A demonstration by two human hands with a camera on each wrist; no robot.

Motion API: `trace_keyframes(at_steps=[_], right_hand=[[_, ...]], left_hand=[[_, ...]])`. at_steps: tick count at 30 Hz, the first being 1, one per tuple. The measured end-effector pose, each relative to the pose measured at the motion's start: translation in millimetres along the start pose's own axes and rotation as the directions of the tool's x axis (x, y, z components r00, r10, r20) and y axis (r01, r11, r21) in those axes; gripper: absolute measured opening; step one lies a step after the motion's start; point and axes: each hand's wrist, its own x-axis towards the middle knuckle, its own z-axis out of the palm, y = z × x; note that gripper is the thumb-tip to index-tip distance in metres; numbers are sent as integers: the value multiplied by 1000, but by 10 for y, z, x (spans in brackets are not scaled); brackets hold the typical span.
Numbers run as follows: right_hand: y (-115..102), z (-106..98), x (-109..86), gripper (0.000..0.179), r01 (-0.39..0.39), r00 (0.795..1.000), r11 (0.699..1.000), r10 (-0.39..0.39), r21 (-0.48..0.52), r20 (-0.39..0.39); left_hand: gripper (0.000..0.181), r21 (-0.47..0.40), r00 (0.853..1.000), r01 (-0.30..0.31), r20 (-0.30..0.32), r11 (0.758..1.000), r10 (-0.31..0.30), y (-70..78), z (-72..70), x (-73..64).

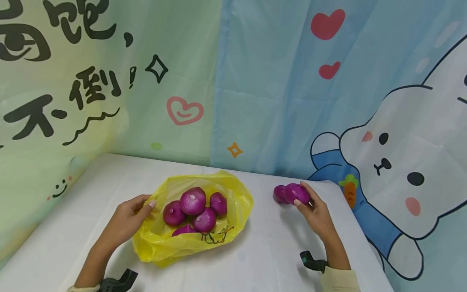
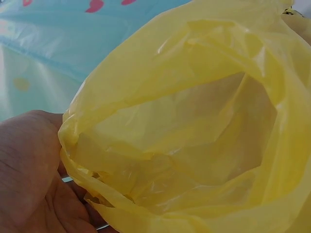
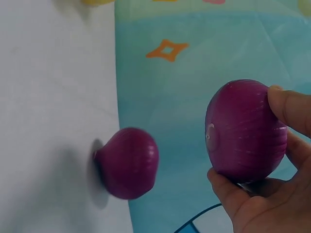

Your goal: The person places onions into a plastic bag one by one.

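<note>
A yellow plastic bag (image 1: 160,249) stands with its mouth wide, and several purple onions (image 1: 193,201) lie inside. My left hand (image 1: 128,219) pinches the bag's left rim between thumb and fingers. In the left wrist view the bag (image 2: 209,53) fills most of the frame beside the left palm (image 2: 29,170); the onions do not show there. To the right of the bag, my right hand (image 1: 316,213) holds a purple onion (image 1: 297,193) above the table. In the right wrist view that onion (image 3: 245,131) is apart from a second onion (image 3: 129,164), which rests on the table.
A white cloth covers the table (image 1: 255,259). Behind it hangs a printed fabric backdrop (image 1: 262,121) with hearts, lettering and a cartoon rabbit. A dark wrist camera (image 1: 118,282) sits on the left wrist, another camera (image 1: 313,261) on the right.
</note>
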Motion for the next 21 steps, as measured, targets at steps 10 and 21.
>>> trace_keyframes(at_steps=[10,21], right_hand=[[197,93,80,67,24,999,996,-28,85,39],[-39,154,73,63,172,969,953,-210,250,133]], left_hand=[[41,-15,1000,-3,-1,1000,3,3,-9,-14],[41,-11,1000,-17,-2,1000,17,-10,-11,-5]])
